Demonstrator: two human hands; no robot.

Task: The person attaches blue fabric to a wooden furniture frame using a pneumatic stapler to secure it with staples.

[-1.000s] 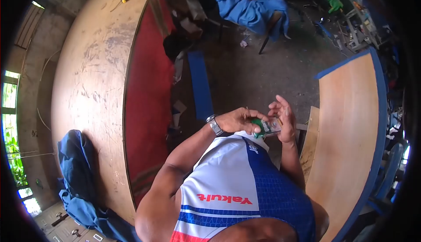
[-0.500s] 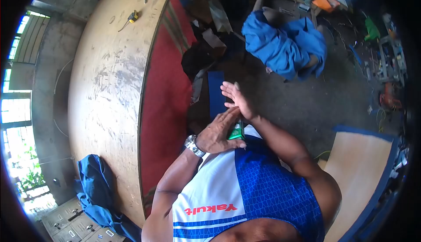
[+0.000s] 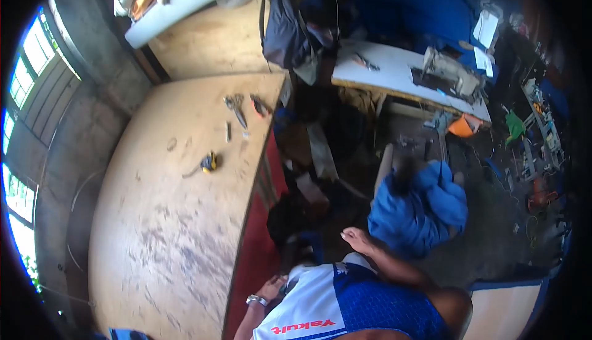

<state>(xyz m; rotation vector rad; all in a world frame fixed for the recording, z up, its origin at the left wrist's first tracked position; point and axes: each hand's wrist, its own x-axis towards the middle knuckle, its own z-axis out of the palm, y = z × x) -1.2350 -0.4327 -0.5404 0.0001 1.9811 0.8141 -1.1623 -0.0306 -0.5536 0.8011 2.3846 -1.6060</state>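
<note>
My left hand (image 3: 271, 287), with a metal watch on its wrist, is low beside my waist at the edge of my white and blue shirt (image 3: 314, 300). Its fingers are partly hidden, and a small dark greenish patch shows by them, too blurred to name. In front of my body, my right hand (image 3: 357, 239) is raised with its fingers curled together. Whatever it may hold is too small to see. Just beyond that hand, a blue cloth (image 3: 419, 210) lies draped in folds over a seat-like support.
On my left stands a large wooden table (image 3: 179, 217) bearing a tape measure (image 3: 209, 162), scissors (image 3: 236, 110) and a red-handled tool (image 3: 259, 106). A sewing machine (image 3: 453, 75) sits on a white-topped table (image 3: 394, 72) ahead. A dark bag (image 3: 287, 28) hangs at the back.
My hands were together around a green packet; now they are apart, the left down at my waist, the right out in front. The view has tilted up, showing the sewing machine.
</note>
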